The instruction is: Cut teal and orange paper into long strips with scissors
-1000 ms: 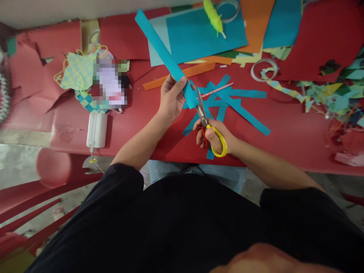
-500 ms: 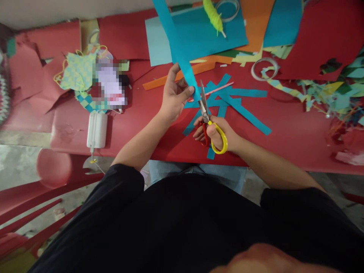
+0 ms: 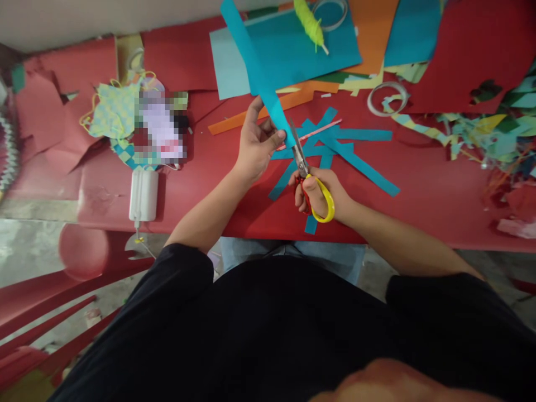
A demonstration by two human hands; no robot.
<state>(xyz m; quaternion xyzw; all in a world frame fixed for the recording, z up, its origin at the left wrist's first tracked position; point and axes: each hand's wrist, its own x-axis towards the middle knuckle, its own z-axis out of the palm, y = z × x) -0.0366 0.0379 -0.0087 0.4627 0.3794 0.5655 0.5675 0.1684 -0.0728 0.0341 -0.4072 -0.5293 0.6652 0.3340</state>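
My left hand (image 3: 259, 139) pinches a long blue paper strip (image 3: 262, 84) near its lower end; the strip slants up and away to the left. My right hand (image 3: 320, 192) is wrapped round the handles of a pair of scissors (image 3: 302, 162), one loop yellow and one red. The blades meet the strip's lower end, close to my left fingertips. Beneath both hands, several cut blue strips (image 3: 364, 167) lie crossed on the red table (image 3: 201, 201). A thin red-and-white stick (image 3: 322, 130) rests over them.
Behind are blue sheets (image 3: 293, 50), an orange strip (image 3: 285, 102), a tape roll (image 3: 388, 99) and a yellow yarn bundle (image 3: 309, 25). Paper scraps (image 3: 477, 134) heap at right. A white power bank (image 3: 143, 195) and a checkered woven piece (image 3: 117, 109) lie left, beside a red chair (image 3: 84, 251).
The scissor blades have closed somewhat at the strip's end, and the fingers of my right hand have drawn in. My left hand keeps its hold on the strip.
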